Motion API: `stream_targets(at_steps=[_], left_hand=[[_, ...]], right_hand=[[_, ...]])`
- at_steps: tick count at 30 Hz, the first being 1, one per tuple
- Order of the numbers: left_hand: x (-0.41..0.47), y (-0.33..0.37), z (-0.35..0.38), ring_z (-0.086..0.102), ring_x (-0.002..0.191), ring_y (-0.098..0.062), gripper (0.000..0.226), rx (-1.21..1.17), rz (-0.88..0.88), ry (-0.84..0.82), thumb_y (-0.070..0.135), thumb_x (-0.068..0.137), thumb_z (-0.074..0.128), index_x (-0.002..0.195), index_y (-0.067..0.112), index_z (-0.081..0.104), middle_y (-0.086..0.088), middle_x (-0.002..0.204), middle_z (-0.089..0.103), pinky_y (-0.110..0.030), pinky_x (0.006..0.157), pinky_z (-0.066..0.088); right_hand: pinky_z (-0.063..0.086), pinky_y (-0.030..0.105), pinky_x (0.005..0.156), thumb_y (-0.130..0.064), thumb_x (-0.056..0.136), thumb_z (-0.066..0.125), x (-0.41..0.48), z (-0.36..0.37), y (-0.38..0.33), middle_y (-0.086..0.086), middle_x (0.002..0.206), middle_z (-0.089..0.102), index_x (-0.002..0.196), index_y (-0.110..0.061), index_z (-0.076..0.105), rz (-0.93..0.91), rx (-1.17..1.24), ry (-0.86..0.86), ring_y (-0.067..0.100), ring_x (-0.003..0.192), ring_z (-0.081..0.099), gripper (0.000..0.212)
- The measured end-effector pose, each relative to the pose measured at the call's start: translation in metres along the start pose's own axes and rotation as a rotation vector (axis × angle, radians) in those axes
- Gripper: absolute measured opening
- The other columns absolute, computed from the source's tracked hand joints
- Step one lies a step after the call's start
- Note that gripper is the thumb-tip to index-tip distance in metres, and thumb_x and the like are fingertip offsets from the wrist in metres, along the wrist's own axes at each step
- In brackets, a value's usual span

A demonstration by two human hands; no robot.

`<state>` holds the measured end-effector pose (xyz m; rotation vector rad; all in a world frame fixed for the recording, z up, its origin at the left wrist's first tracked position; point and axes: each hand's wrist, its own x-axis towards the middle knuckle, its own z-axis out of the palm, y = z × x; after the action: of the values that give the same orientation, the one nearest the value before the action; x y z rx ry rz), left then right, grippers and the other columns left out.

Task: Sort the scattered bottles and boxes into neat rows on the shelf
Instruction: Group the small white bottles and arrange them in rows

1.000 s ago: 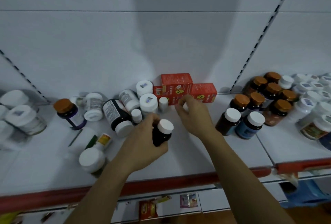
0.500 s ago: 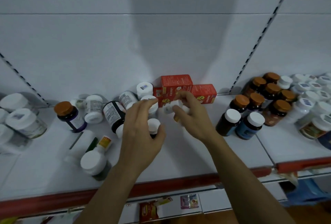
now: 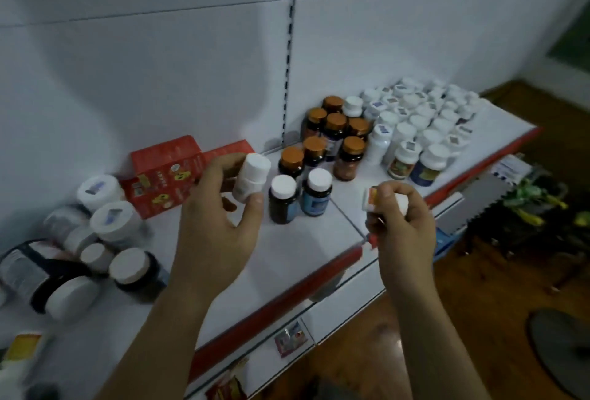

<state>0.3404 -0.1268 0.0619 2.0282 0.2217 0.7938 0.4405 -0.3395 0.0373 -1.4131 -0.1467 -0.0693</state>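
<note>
A white shelf [image 3: 303, 240] with a red front edge stands against a white back panel [image 3: 159, 64]. A wooden floor [image 3: 479, 319] shows at 4 o'clock in the view.

The left hand [image 3: 220, 220] is raised over the middle of the shelf. Its thumb and curled fingers pinch a small white bottle [image 3: 252, 176], which is cap up and slightly tilted. At 3 o'clock from it, the right hand [image 3: 402, 227] is over the shelf's front edge. Its fingers are curled round a small orange-labelled bottle [image 3: 373, 196] that lies sideways in the grip.

Between the hands and just behind them, two dark white-capped bottles [image 3: 282, 200] stand side by side on the shelf. At 1 o'clock from these, brown bottles with orange caps [image 3: 333, 125] stand close together in short rows. Further on, at 2 o'clock, white bottles [image 3: 424, 118] fill neat rows to the shelf's right end.

At 10 o'clock from the left hand, red boxes [image 3: 166, 172] sit against the back panel. At 9 o'clock in the view are scattered white-capped jars [image 3: 108, 220]. Near them, at 8 o'clock, a large dark bottle [image 3: 38, 275] lies on its side.
</note>
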Motion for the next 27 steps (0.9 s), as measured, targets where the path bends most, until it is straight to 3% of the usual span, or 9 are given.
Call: stream_targets(at_steps=[2, 5, 7, 9, 12, 16, 20, 23, 27], left_hand=[[0.018, 0.009, 0.031, 0.065, 0.103, -0.007, 0.039, -0.141, -0.015, -0.050, 0.026, 0.089, 0.067, 0.122, 0.039, 0.054, 0.025, 0.115, 0.063, -0.018, 0.080, 0.054], [0.040, 0.029, 0.089, 0.069, 0.107, -0.009, 0.045, -0.305, -0.031, -0.112, 0.020, 0.088, 0.067, 0.124, 0.041, 0.051, 0.016, 0.119, 0.064, -0.022, 0.085, 0.058], [0.052, 0.043, 0.133, 0.069, 0.111, -0.012, 0.056, -0.371, -0.015, -0.149, 0.015, 0.088, 0.067, 0.132, 0.043, 0.048, 0.014, 0.122, 0.063, -0.024, 0.085, 0.059], [0.065, 0.056, 0.182, 0.067, 0.115, -0.011, 0.057, -0.406, 0.020, -0.196, 0.009, 0.090, 0.067, 0.135, 0.039, 0.049, 0.022, 0.125, 0.062, -0.029, 0.086, 0.060], [0.090, 0.076, 0.259, 0.066, 0.116, -0.007, 0.049, -0.357, 0.069, -0.244, 0.002, 0.092, 0.069, 0.132, 0.028, 0.056, 0.022, 0.128, 0.063, -0.021, 0.090, 0.057], [0.139, 0.110, 0.356, 0.065, 0.101, -0.002, 0.045, -0.135, 0.166, -0.258, 0.017, 0.089, 0.074, 0.128, 0.034, 0.059, 0.026, 0.111, 0.066, -0.015, 0.077, 0.053], [0.205, 0.128, 0.447, 0.066, 0.090, -0.001, 0.041, 0.101, 0.158, -0.418, 0.021, 0.086, 0.075, 0.122, 0.032, 0.059, 0.013, 0.105, 0.066, -0.026, 0.071, 0.056], [0.247, 0.121, 0.506, 0.065, 0.096, -0.019, 0.040, 0.427, 0.195, -0.593, 0.017, 0.087, 0.073, 0.123, 0.027, 0.061, 0.000, 0.117, 0.065, -0.036, 0.080, 0.052], [0.266, 0.103, 0.551, 0.057, 0.107, -0.029, 0.035, 0.699, 0.236, -0.730, 0.012, 0.088, 0.066, 0.121, 0.024, 0.063, -0.007, 0.124, 0.060, -0.035, 0.077, 0.041]], right_hand=[[0.049, 0.026, 0.063, -0.022, 0.096, 0.069, 0.017, -0.039, 0.001, 0.003, 0.083, 0.066, 0.098, -0.019, 0.071, 0.090, 0.185, 0.129, 0.015, 0.074, 0.059, 0.004], [0.054, 0.030, 0.071, -0.003, 0.092, 0.069, 0.048, -0.095, 0.002, 0.010, 0.094, 0.071, 0.111, -0.007, 0.070, 0.158, 0.357, 0.265, 0.021, 0.083, 0.068, 0.019], [0.056, 0.027, 0.070, -0.001, 0.094, 0.066, 0.072, -0.133, 0.003, 0.010, 0.092, 0.074, 0.114, -0.005, 0.068, 0.166, 0.422, 0.328, 0.020, 0.081, 0.071, 0.021], [0.057, 0.027, 0.070, 0.000, 0.095, 0.064, 0.101, -0.170, 0.006, 0.011, 0.092, 0.073, 0.120, -0.005, 0.064, 0.182, 0.468, 0.391, 0.021, 0.079, 0.070, 0.025], [0.058, 0.026, 0.070, -0.006, 0.098, 0.065, 0.151, -0.229, 0.014, 0.013, 0.101, 0.069, 0.118, -0.008, 0.063, 0.215, 0.436, 0.448, 0.020, 0.080, 0.070, 0.021], [0.057, 0.025, 0.073, -0.017, 0.097, 0.069, 0.229, -0.299, 0.023, 0.006, 0.095, 0.074, 0.111, -0.009, 0.069, 0.244, 0.343, 0.400, 0.017, 0.085, 0.071, 0.016], [0.058, 0.023, 0.070, -0.016, 0.099, 0.067, 0.324, -0.335, 0.029, -0.001, 0.087, 0.077, 0.108, -0.011, 0.070, 0.240, 0.168, 0.305, 0.012, 0.077, 0.072, 0.011], [0.061, 0.033, 0.074, -0.018, 0.095, 0.072, 0.397, -0.337, 0.036, 0.006, 0.099, 0.074, 0.118, -0.015, 0.066, 0.204, -0.134, 0.201, 0.017, 0.080, 0.069, 0.024], [0.051, 0.026, 0.067, -0.028, 0.087, 0.081, 0.458, -0.328, 0.050, -0.005, 0.101, 0.066, 0.122, -0.027, 0.054, 0.050, -0.585, -0.070, 0.013, 0.083, 0.065, 0.045]])
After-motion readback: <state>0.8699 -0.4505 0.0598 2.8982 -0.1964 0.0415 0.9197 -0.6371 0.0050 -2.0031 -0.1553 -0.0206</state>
